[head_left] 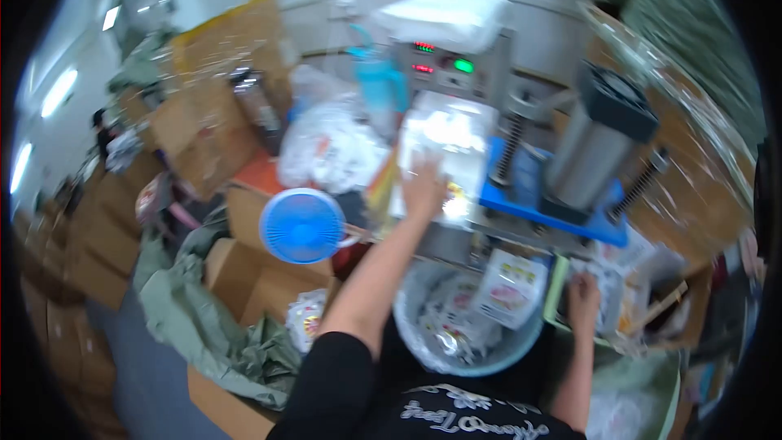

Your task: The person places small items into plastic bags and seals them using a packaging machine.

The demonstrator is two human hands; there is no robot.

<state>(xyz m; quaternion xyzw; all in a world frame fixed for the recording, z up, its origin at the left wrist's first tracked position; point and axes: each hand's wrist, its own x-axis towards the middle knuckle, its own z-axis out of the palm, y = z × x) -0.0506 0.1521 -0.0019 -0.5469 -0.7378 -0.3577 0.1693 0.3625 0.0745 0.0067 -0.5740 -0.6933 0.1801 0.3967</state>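
Note:
My left hand (427, 189) lies with its fingers stretched out on a shiny, clear-and-white plastic stack (448, 134) in front of the control box. My right hand (582, 293) is at the green-rimmed tray (557, 281) on the right, its fingers curled in among printed plastic packets (607, 289). What the right fingers hold is too blurred to make out. Between my arms stands a round pale-blue tub (410, 334) with clear plastic packets (456, 326) in it. A white printed packet (511, 289) leans at the tub's right rim.
A press with a metal cylinder (590, 155) and blue plate (599, 232) stands right of the stack. Behind are a lit control box (456, 73) and a turquoise jug (379, 81). A blue fan (302, 226) and open carton (277, 285) are at left.

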